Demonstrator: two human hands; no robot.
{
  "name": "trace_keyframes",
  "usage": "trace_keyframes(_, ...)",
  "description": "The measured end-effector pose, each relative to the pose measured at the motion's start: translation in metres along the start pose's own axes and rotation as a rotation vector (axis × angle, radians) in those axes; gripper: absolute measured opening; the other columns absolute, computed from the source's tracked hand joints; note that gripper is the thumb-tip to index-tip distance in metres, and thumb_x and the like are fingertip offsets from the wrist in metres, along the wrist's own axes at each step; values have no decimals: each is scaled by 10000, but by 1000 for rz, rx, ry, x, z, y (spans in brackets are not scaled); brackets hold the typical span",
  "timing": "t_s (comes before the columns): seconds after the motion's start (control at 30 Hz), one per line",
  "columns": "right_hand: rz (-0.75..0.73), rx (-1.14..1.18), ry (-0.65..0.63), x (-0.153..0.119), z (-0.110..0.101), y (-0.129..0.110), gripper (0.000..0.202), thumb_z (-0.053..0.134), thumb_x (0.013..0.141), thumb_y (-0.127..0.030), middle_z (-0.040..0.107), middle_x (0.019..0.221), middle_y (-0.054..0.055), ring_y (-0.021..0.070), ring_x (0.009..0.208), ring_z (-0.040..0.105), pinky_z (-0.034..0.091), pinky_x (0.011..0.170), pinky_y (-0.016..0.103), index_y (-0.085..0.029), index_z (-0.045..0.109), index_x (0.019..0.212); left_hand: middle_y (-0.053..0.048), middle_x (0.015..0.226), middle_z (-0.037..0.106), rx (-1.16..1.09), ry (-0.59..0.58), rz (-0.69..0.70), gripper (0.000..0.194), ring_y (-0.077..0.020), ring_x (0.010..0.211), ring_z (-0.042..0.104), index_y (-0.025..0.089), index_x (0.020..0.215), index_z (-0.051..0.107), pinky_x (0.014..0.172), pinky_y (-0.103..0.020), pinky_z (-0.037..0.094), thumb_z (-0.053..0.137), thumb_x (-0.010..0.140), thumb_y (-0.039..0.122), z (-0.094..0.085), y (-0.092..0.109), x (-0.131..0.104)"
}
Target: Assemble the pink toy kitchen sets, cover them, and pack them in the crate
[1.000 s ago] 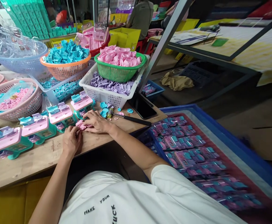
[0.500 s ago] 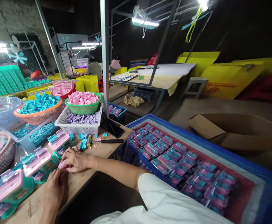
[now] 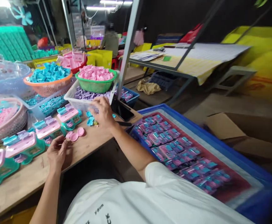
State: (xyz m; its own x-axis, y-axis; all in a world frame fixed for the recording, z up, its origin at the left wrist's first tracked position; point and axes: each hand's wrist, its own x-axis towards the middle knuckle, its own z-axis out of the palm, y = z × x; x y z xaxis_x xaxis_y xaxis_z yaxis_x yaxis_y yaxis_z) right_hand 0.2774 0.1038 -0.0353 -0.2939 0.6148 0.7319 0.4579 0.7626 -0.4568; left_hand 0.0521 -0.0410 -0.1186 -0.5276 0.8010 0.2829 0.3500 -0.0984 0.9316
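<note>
The left hand rests low over the front part of the wooden counter, its fingers curled and its thumb near the forefinger, right by a small group of round pink pieces; whether its grip is pinching one of them I cannot tell. These pieces lie on the counter between the two hands, close to the left fingertips. The right hand is raised farther back, its grip loosely spread, the fingers in front of the white basket, which holds purple parts. On top of that basket sits a green basket filled with pink parts. Just left of the right hand lie a few teal parts, and a black handle shows on its other side, near a dark phone. A row of toys with pink tops and teal bodies, the farthest one behind the pink pieces, runs along the counter toward the near left. Behind the row stand an orange basket heaped with blue parts and a pale pink basket. Beyond the counter's right end, packaged toys lie in rows inside a blue-edged lining
</note>
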Motion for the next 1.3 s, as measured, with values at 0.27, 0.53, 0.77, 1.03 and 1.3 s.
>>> trace_keyframes(0.27, -127, 506, -382, -105, 77, -48, 195, 631, 943, -195, 668, 1126, 97, 193, 1101, 639, 532, 991, 313, -192, 705, 1122, -67, 903, 709, -332, -77, -225, 524, -177, 756, 679, 159, 970, 662, 667, -308, 578, 845, 637, 520, 13, 10, -28)
trace_keyframes(0.53, -59, 329, -457, -106, 84, -28, 109, 667, 893, -89, 730, 958, 84, 212, 976, 661, 538, 902, 332, -172, 735, 912, -97, 1067, 638, 610, -206, 364, 192, -176, 773, 633, 194, 1024, 682, 690, -306, 515, 553, 889, 237, 16, 21, 5)
trace_keyframes(0.77, -37, 310, -415, -102, 62, -3, 190, 581, 959, -130, 718, 1039, 94, 195, 977, 646, 529, 935, 359, -173, 746, 1042, -79, 926, 618, 750, -313, 325, 240, -177, 694, 577, 189, 989, 723, 646, -297, 447, 505, 909, 253, 14, 19, 12)
trace_keyframes(1.03, -156, 193, -492, -110, 57, -8, 130, 640, 950, -213, 645, 993, 97, 211, 975, 599, 514, 936, 373, -170, 747, 1012, 12, 751, 611, -58, -226, -241, 378, -112, 553, 548, 187, 956, 595, 507, -226, 424, 692, 744, 484, 2, 19, -11)
trace_keyframes(1.3, -78, 353, -434, -98, 54, -17, 119, 554, 975, -168, 638, 970, 71, 173, 893, 622, 525, 847, 299, -153, 672, 967, -3, 784, 665, -251, -233, -213, 370, -108, 581, 609, 177, 929, 562, 440, -178, 400, 748, 743, 438, 4, 18, -15)
